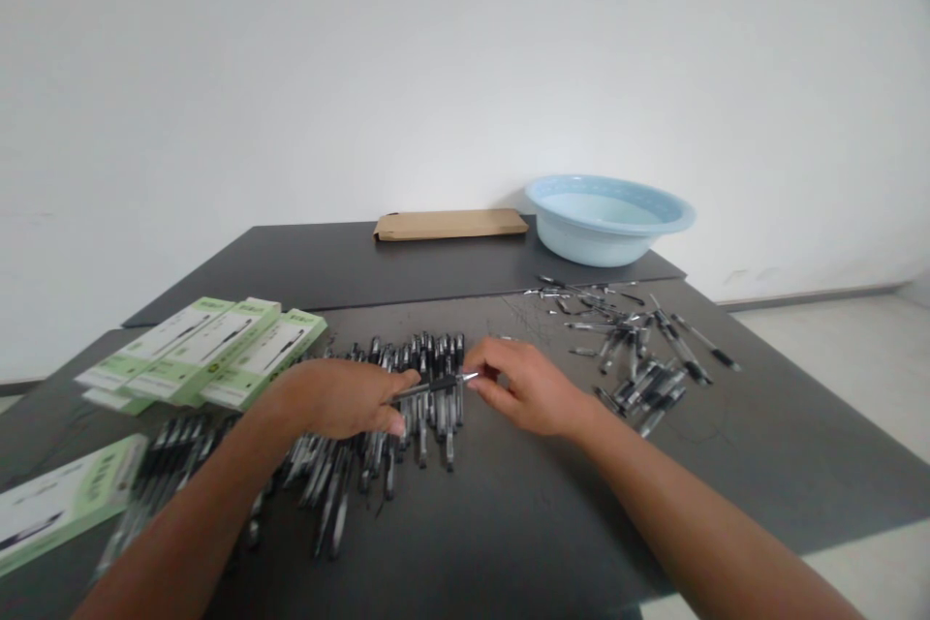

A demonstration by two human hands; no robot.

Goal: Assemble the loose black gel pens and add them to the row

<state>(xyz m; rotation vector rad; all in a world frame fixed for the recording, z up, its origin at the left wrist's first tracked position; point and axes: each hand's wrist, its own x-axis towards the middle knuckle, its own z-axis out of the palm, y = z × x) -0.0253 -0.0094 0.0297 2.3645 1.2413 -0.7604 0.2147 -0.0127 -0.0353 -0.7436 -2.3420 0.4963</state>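
Note:
Over the middle of the table I hold a gel pen [441, 385] nearly level, with its dark grip and pale metal tip to the right. My left hand [338, 397] has its thumb and fingers closed on the pen's rear end. At the tip, the fingers of my right hand [523, 386] are pinched together; what exactly lies between them is partly hidden. Below and behind both hands lies a wide row of clear pens with black grips [388, 455], side by side, partly covered by my left forearm.
Green-and-white pen boxes [239, 358] are stacked at left, with another box [73, 499] nearer me. Loose pens and parts [639, 378] lie scattered at right. A light blue basin [603, 247] and a flat cardboard piece [450, 225] stand at the back of the dark table [509, 542].

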